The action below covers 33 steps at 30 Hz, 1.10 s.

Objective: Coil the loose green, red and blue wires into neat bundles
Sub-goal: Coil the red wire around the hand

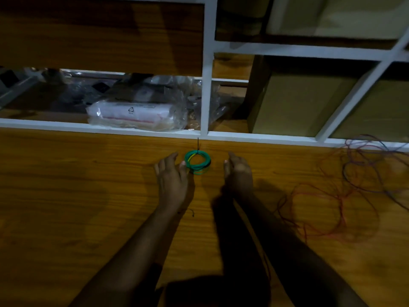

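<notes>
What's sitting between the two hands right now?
The head view shows the coiled green wire bundle on the wooden table, between the left hand and right hand.

Recycling triangle symbol on the white plastic bag [130,113] in the shelf, small print beside it unreadable

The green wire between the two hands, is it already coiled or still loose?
Coiled. The green wire lies as a small round ring on the wooden table, with a dark tie sticking up at its far edge.
</notes>
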Available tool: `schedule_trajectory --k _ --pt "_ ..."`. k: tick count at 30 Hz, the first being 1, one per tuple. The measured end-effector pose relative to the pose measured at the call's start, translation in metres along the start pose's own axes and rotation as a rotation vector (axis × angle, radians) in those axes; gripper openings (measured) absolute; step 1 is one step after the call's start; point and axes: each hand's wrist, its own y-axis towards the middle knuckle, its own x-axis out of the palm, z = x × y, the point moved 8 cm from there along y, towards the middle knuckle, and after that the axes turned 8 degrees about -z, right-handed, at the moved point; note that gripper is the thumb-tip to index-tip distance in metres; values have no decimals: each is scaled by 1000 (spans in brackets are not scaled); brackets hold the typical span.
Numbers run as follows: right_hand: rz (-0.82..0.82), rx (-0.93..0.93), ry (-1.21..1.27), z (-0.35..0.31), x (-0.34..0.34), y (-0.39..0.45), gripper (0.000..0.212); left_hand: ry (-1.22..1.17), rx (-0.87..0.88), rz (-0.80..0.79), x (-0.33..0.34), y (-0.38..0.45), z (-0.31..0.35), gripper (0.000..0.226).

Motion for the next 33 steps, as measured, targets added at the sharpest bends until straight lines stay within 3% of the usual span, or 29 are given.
schedule_trajectory --k 6,10,14,18,20,22,25,30,33 --pt "11 -35 67 37 -73 -36 39 -1 162 -57 24 -57 61 37" --pt "-127 -13 173 81 -115 -54 31 -72 194 -151 64 -93 93 34" --pt "-221 -237 134 115 -147 -67 28 -72 162 -259 99 -130 103 26" --pt "-479 -566 76 132 -155 -96 46 -81 70 -235 109 -166 104 22" --pt "-570 -714 43 131 -147 -112 35 -80 50 -208 106 -181 114 28" --pt "-551 -789 -2 130 -141 -118 18 -100 26 -265 108 -199 125 41" --pt "-429 -724 5 120 -154 -109 17 -181 -42 -425 113 -221 134 56" --pt "-351 -487 54 115 -182 -74 20 -560 -147 -585 113 -223 153 44" --pt "-288 -293 244 120 -195 -54 17 -682 -166 -616 104 -206 167 34"
